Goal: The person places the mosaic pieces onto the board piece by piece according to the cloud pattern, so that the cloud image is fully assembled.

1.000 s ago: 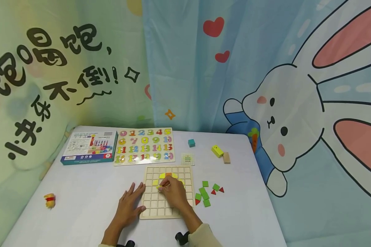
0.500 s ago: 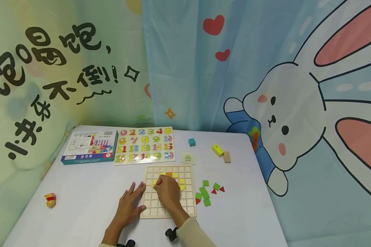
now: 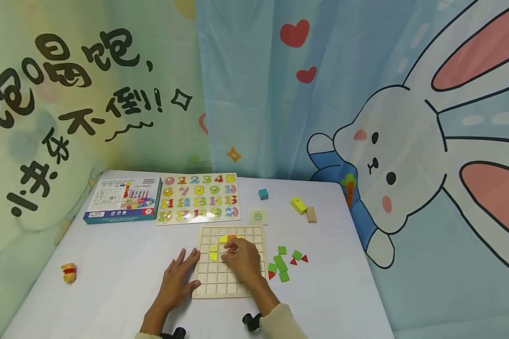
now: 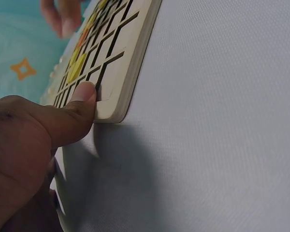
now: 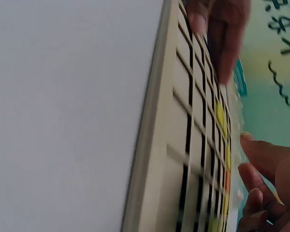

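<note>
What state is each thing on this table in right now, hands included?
Grid board: flat on the table, a few yellow and orange tiles set in its upper rows, most cells bare.
Left hand: fingers straight, resting against the board's left edge.
Right hand: on the board, fingertips at the tiles.
Green and red tiles: loose beside the board.
Number puzzle: flat, all numbers in.
Box: closed.
</note>
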Tool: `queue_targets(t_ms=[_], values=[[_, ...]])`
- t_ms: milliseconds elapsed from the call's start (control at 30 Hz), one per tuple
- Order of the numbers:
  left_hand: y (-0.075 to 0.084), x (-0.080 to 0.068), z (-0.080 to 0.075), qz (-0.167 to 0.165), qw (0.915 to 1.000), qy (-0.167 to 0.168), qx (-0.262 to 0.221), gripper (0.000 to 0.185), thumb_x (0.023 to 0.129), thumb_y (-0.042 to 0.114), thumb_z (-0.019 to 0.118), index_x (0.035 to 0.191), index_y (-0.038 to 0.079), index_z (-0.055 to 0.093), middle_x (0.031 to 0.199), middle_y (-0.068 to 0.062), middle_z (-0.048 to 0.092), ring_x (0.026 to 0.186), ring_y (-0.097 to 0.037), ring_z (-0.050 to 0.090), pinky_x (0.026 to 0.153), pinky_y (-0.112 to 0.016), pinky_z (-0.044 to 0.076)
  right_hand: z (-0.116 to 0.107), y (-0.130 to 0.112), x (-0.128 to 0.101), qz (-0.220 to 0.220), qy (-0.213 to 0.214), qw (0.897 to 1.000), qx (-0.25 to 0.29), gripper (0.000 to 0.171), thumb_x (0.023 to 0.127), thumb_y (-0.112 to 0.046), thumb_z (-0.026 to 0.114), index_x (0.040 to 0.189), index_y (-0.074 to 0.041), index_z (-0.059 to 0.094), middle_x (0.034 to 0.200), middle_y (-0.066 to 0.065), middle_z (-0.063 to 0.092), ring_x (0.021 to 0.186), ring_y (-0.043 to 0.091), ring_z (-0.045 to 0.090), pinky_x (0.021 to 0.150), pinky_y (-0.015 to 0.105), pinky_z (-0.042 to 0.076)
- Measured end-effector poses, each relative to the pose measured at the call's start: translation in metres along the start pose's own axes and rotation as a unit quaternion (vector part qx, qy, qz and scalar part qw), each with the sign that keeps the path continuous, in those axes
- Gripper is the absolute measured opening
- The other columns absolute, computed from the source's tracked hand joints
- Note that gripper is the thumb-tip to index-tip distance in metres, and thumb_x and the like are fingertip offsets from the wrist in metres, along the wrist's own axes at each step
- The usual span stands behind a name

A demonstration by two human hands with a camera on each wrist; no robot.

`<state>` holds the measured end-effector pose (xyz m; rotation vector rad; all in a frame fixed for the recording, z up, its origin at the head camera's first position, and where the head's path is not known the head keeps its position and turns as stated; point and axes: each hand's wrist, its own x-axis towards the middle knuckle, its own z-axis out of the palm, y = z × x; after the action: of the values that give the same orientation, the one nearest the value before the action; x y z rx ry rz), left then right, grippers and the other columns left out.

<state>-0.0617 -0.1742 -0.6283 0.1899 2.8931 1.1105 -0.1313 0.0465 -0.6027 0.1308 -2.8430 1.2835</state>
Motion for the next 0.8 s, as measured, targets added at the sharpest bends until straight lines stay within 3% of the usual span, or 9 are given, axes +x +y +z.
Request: queue_targets(t_ms=[233,400,567,800], values=[[-0.002,0.0,0.001,0.001,1.0,0.0,-0.004,0.084,0.083,0.017,0.087,0.158,0.01,0.05,0.167,-0.013,0.044,0.159,-0.05,0.027,0.125,-0.076,0.021,-0.061,0.052,0.001,0.057,0.052,0.996,-0.042,0.029,0.08,-0.015,0.094,0.105,-0.02,0.08,0.095,-0.001,0.075,0.092,0.02,0.069,0.074,0.033,0.052],[-0.002,-0.001,0.001,-0.007,1.0,-0.002,-0.006,0.085,0.083,0.014,0.087,0.159,0.01,0.049,0.169,-0.012,0.043,0.161,-0.049,0.025,0.127,-0.075,0.019,-0.096,0.08,0.002,0.093,0.047,0.988,-0.111,0.031,0.08,-0.01,0.092,0.109,-0.015,0.081,0.106,0.006,0.073,0.1,0.026,0.069,0.08,0.045,0.056],[-0.001,0.001,0.001,-0.013,0.9999,-0.006,-0.007,0.085,0.083,0.012,0.087,0.159,0.011,0.048,0.169,-0.011,0.042,0.162,-0.048,0.024,0.127,-0.074,0.018,-0.104,0.097,0.005,0.097,0.024,0.984,-0.146,0.023,0.08,-0.011,0.092,0.1,-0.014,0.081,0.1,0.004,0.071,0.094,0.023,0.067,0.073,0.04,0.054],[-0.001,0.002,0.001,-0.018,0.9998,-0.009,-0.003,0.086,0.083,0.014,0.087,0.16,0.011,0.048,0.17,-0.011,0.041,0.162,-0.047,0.024,0.128,-0.074,0.018,-0.103,0.102,0.011,0.086,0.016,0.987,-0.137,0.019,0.082,-0.009,0.091,0.094,-0.014,0.077,0.097,0.002,0.069,0.091,0.021,0.065,0.074,0.04,0.052]])
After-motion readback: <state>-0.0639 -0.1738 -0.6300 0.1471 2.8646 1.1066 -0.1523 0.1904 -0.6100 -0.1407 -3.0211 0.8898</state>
